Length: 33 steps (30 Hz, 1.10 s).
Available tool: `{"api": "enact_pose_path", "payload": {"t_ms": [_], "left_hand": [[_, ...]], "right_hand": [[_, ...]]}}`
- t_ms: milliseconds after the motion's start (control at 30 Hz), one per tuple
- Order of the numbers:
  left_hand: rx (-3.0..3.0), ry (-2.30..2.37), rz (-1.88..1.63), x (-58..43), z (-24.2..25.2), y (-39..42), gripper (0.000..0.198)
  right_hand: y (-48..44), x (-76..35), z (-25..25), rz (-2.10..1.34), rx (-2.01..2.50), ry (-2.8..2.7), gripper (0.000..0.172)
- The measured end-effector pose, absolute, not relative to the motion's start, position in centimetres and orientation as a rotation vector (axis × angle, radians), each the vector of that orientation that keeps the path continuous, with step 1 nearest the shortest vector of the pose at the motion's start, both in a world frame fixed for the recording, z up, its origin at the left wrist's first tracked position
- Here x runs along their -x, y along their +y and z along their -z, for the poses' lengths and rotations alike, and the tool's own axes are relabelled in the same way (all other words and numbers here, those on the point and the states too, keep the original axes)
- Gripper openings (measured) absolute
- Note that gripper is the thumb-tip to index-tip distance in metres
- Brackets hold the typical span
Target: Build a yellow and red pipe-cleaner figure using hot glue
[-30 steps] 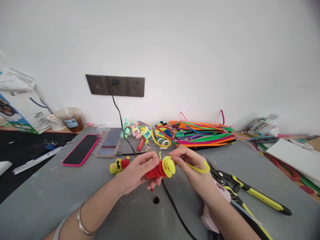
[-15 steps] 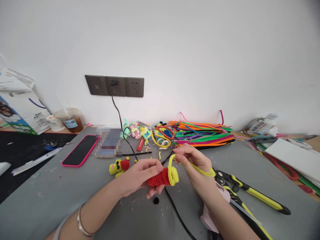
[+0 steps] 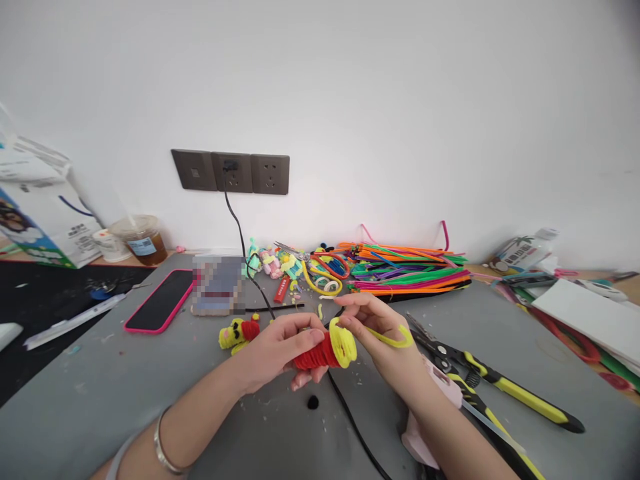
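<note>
At near centre, over the grey table (image 3: 175, 380), I find the left hand (image 3: 277, 347), fingers clamped on a red coil (image 3: 316, 355) (right end wound yellow), and the right hand (image 3: 383, 321), fingertips together, pinching a yellow strip (image 3: 399, 340) beside that end.

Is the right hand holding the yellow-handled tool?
No: the right hand holds a yellow fuzzy strand; the yellow-handled tool lies on the table.

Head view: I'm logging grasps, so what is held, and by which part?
The left grip holds the red coil by its body, thumb on top; the right grip pinches the yellow strand near the coil's yellow end.
</note>
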<state>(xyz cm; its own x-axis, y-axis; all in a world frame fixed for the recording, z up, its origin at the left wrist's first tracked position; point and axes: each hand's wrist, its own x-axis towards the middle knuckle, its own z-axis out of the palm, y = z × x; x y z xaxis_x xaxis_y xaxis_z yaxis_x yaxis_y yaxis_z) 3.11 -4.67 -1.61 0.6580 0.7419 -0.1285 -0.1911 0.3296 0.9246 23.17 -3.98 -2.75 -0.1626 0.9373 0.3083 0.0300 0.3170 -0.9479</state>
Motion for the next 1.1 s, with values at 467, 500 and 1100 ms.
{"api": "enact_pose_path", "payload": {"t_ms": [467,500,1100], "left_hand": [[-1.066,0.648,-0.787,-3.3,1.9,-4.5,0.058],[-1.058,0.662,-0.812,-3.3,1.9,-4.5,0.058],[-1.068,1.040,-1.180,-3.1,2.0,-3.8,0.049]], "right_hand": [[-3.8,-22.9,2.7,-1.093,0.872,-1.441,0.018],[-3.8,-22.9,2.7,-1.083,0.880,-1.442,0.017],[-4.8,-23.2,1.9,-0.802,0.606,-1.960,0.014]]}}
